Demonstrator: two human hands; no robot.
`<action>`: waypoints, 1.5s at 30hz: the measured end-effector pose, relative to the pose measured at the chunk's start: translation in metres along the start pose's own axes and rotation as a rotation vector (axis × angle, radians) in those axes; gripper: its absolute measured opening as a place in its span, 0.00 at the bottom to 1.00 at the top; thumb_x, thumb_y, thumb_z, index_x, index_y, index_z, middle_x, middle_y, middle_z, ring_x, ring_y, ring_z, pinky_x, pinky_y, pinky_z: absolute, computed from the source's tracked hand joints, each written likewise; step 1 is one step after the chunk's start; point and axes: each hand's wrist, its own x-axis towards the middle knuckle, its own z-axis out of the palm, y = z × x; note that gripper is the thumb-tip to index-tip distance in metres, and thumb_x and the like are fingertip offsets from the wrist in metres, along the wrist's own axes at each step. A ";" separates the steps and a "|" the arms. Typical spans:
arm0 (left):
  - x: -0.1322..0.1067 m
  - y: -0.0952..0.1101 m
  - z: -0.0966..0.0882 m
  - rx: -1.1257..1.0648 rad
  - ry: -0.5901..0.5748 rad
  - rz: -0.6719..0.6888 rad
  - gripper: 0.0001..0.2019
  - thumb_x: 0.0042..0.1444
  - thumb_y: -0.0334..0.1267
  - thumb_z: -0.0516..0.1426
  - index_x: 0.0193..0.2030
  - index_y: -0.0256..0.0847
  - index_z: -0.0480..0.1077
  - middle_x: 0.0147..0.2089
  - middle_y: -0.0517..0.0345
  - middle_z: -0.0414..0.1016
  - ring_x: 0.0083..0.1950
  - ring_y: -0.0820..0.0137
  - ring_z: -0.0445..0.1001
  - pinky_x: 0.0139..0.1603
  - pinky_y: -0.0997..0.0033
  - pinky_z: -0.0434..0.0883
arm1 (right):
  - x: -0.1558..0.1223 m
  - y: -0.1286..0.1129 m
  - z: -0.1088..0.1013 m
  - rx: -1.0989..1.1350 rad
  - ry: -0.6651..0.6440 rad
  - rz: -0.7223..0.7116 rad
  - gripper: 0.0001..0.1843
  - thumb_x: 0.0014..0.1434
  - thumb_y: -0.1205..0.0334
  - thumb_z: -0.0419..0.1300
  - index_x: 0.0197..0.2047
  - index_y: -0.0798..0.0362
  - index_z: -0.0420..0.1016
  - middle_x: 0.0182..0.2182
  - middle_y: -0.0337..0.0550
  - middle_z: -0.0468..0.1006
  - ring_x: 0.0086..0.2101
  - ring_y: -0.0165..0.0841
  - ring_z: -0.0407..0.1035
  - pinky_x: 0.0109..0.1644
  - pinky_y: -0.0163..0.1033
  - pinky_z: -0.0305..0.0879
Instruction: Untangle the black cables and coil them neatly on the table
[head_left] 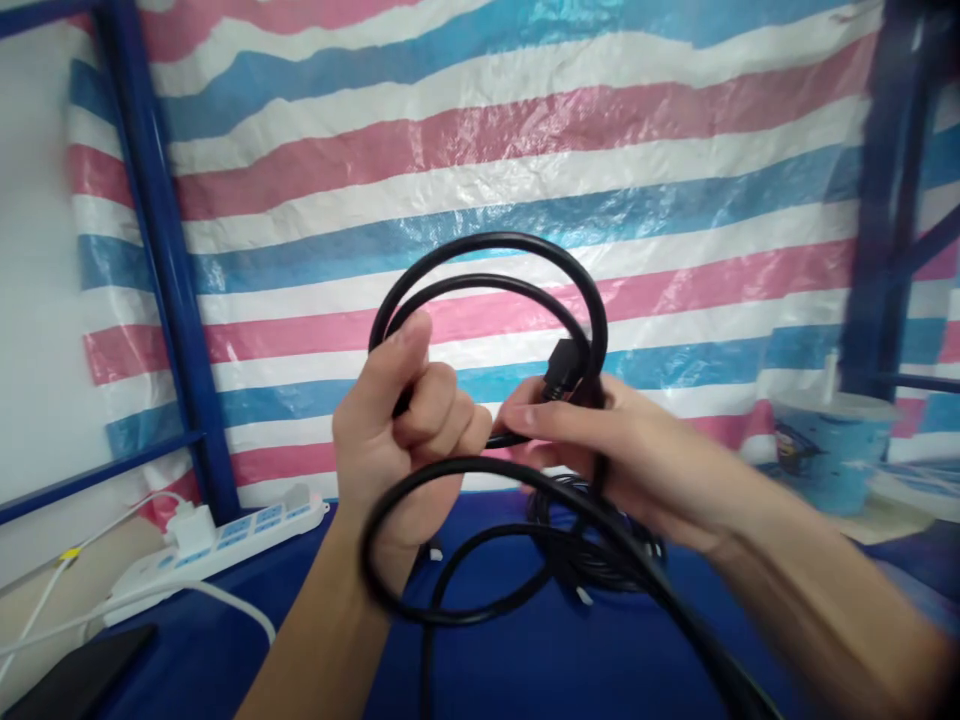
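In the head view, the left hand (397,420) is curled in a fist, its grip clamped around the thick black rubber cable (495,250), whose two loops arch just above both hands. The right hand (637,460) pinches a thin stretch of that cable between thumb and fingertips, touching the left knuckles; the cable's black moulded plug (564,368) sits directly above that pinch. Another loop sags below both grips, over the blue cloth-covered worktop (525,660). Far left of the left grip lies a white power strip (217,540); far right stands a blue paper cup (825,450).
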 end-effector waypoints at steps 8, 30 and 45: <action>-0.006 -0.002 -0.002 0.225 -0.268 -0.210 0.19 0.54 0.39 0.58 0.16 0.39 0.57 0.11 0.68 0.54 0.15 0.81 0.56 0.27 0.77 0.63 | 0.007 0.013 -0.002 0.223 0.170 -0.152 0.10 0.56 0.60 0.59 0.43 0.49 0.69 0.14 0.30 0.55 0.18 0.24 0.60 0.25 0.31 0.60; 0.009 -0.003 -0.052 1.136 -0.721 -0.584 0.32 0.44 0.44 0.63 0.58 0.46 0.63 0.41 0.57 0.75 0.34 0.70 0.72 0.29 0.75 0.63 | 0.018 0.010 -0.042 -0.271 0.516 -0.253 0.08 0.57 0.61 0.57 0.31 0.52 0.60 0.17 0.29 0.46 0.17 0.19 0.44 0.23 0.34 0.43; 0.011 -0.001 -0.046 0.952 -0.368 -0.345 0.27 0.50 0.40 0.59 0.57 0.54 0.57 0.39 0.60 0.72 0.40 0.67 0.73 0.37 0.67 0.67 | 0.019 0.035 -0.018 -1.545 0.201 -0.300 0.47 0.46 0.73 0.49 0.70 0.59 0.38 0.24 0.44 0.77 0.21 0.36 0.67 0.23 0.33 0.49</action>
